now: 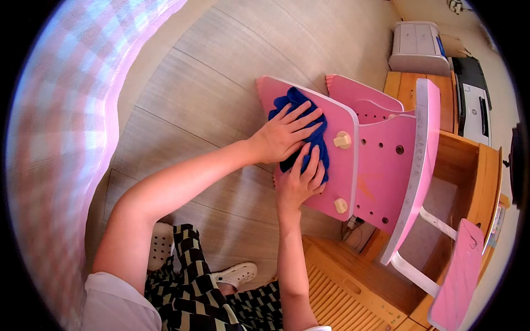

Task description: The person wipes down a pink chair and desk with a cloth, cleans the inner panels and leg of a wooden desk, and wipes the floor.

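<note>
A dark blue cloth (298, 99) lies bunched on the pink panel (341, 171) of a chair-like piece of furniture. My left hand (280, 132) presses flat on the cloth with its fingers spread. Just below it, my right hand (301, 182) rests on the cloth's lower part, fingers bent a little and apart. Two cream knobs (342, 140) are set along the panel's right side. The pink furniture continues right into a second panel with holes, a long curved board (417, 165) and a smaller pink board (459, 273) on white supports.
Wooden furniture (480, 187) stands behind on the right, with a printer (473, 110) and a small drawer box (418, 47) at upper right. A slatted wooden surface (342, 292) is at the bottom. Checked fabric (72, 99) hangs at the left above the floor (193, 99).
</note>
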{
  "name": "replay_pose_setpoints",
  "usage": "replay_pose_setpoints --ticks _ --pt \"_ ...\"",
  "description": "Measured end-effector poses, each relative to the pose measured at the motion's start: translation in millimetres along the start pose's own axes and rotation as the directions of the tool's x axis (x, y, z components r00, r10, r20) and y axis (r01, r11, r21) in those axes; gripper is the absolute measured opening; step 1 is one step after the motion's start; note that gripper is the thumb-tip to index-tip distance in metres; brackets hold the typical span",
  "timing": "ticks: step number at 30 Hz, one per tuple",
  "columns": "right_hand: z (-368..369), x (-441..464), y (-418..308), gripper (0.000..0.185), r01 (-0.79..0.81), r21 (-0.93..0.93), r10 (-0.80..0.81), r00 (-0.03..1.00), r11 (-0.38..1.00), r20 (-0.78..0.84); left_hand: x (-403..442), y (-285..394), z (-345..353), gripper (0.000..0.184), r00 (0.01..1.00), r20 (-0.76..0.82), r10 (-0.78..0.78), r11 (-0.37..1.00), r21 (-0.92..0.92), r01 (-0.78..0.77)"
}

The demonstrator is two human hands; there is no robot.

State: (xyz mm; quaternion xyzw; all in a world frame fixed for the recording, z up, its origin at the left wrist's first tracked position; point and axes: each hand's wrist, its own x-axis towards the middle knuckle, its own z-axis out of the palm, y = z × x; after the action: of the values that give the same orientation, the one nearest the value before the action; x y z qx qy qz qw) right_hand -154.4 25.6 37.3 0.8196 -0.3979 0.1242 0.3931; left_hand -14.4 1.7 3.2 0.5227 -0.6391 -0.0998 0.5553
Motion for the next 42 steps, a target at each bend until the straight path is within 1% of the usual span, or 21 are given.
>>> replay_pose_setpoints --ticks 5,8,10,13,14,16,17,19,23,25,26,28,29,31,32,34,35,37,38,40,42 --pt "4.7 -2.2 -8.9 0.039 0.000 0.024 -0.001 0.999 1.000 0.048 -7.7 -12.4 4.0 0.051 1.000 -0.001 -0.019 1.000 -0.011 0.019" --pt "7.3 -2.9 -11.0 0.039 0.037 0.001 -0.037 0.995 0.999 0.090 -12.3 -18.1 7.9 0.050 0.999 -0.007 -0.033 0.999 -0.001 0.033" --pt "9.6 -2.6 -13.4 0.045 0.048 0.067 -0.054 0.995 0.997 0.081 -16.2 -21.2 9.4 0.049 0.999 -0.009 -0.041 0.999 0.002 0.041" --pt "16.2 -6.9 -17.9 0.047 0.057 0.042 -0.060 0.994 0.997 0.087 -21.2 -26.7 11.5 0.049 0.998 0.005 -0.062 0.998 -0.006 0.062" --pt "17.0 -7.2 -19.2 0.047 0.057 0.043 -0.061 0.994 0.997 0.088 -22.6 -28.6 11.1 0.049 0.998 0.018 -0.066 0.998 -0.019 0.066" --pt "18.2 -7.6 -21.0 0.038 0.073 0.004 -0.073 0.988 0.997 0.137 -26.1 -31.8 12.9 0.049 0.997 0.033 -0.074 0.997 -0.024 0.075" --pt "18.1 -7.4 -21.8 0.038 0.073 0.003 -0.073 0.988 0.997 0.136 -27.6 -32.9 13.7 0.049 0.997 0.033 -0.073 0.997 -0.024 0.074" --pt "17.4 -6.8 -22.3 0.052 0.066 0.100 -0.080 0.988 0.993 0.135 -28.7 -33.8 14.2 0.049 0.995 0.032 -0.096 0.994 -0.050 0.098" --pt "13.6 -5.3 -21.8 0.054 0.052 0.115 -0.068 0.988 0.992 0.135 -27.9 -31.5 10.6 0.048 0.995 0.048 -0.091 0.994 -0.050 0.094" --pt "7.6 -5.4 -18.7 0.056 0.025 0.171 -0.059 0.979 0.985 0.196 -27.0 -28.9 8.5 0.049 0.996 0.063 -0.068 0.998 -0.002 0.068" --pt "4.7 -6.3 -16.6 0.056 0.023 0.170 -0.056 0.980 0.985 0.192 -26.4 -26.6 8.1 0.049 0.996 0.063 -0.063 0.998 0.000 0.063" --pt "-0.7 -7.7 -14.1 0.051 0.023 0.131 -0.058 0.963 0.991 0.263 -25.6 -21.3 5.5 0.049 0.998 0.044 -0.041 0.999 -0.015 0.042" --pt "-2.2 -8.3 -13.1 0.051 0.022 0.131 -0.055 0.964 0.991 0.259 -25.1 -18.8 4.7 0.049 0.998 0.043 -0.036 0.999 -0.013 0.037" --pt "-5.8 -9.5 -10.0 0.056 -0.016 0.164 -0.029 0.963 0.986 0.266 -22.8 -11.7 2.5 0.049 0.997 0.063 -0.035 0.999 -0.011 0.036" --pt "-7.8 -9.4 -8.0 0.056 -0.016 0.163 -0.028 0.964 0.986 0.264 -21.6 -8.3 1.7 0.049 0.998 0.061 -0.033 0.999 -0.010 0.033" --pt "-11.8 -9.5 -4.3 0.066 -0.003 0.138 -0.031 0.968 0.990 0.248 -19.6 -2.4 0.3 0.050 0.997 0.063 -0.034 0.999 -0.023 0.036" --pt "-13.2 -9.9 -2.0 0.066 -0.004 0.136 -0.030 0.969 0.991 0.245 -18.6 0.7 0.4 0.050 0.998 0.061 -0.031 0.999 -0.023 0.032" --pt "-17.6 -9.9 1.7 0.084 -0.022 0.166 -0.019 0.969 0.986 0.246 -16.0 7.9 -0.8 0.051 0.997 0.066 -0.038 0.999 -0.015 0.039" --pt "-20.2 -8.8 2.3 0.084 -0.023 0.164 -0.018 0.970 0.986 0.242 -14.4 11.2 -1.2 0.051 0.997 0.064 -0.035 0.999 -0.014 0.036" --pt "-27.5 -5.2 2.9 0.059 -0.097 0.135 0.059 0.965 0.986 0.256 -10.7 19.6 -3.7 0.052 0.998 0.055 -0.042 0.999 -0.013 0.042" --pt "-31.5 -4.2 5.9 0.058 -0.112 0.144 0.074 0.967 0.983 0.243 -7.5 28.3 -5.6 0.052 0.998 0.042 -0.037 0.999 -0.018 0.038"
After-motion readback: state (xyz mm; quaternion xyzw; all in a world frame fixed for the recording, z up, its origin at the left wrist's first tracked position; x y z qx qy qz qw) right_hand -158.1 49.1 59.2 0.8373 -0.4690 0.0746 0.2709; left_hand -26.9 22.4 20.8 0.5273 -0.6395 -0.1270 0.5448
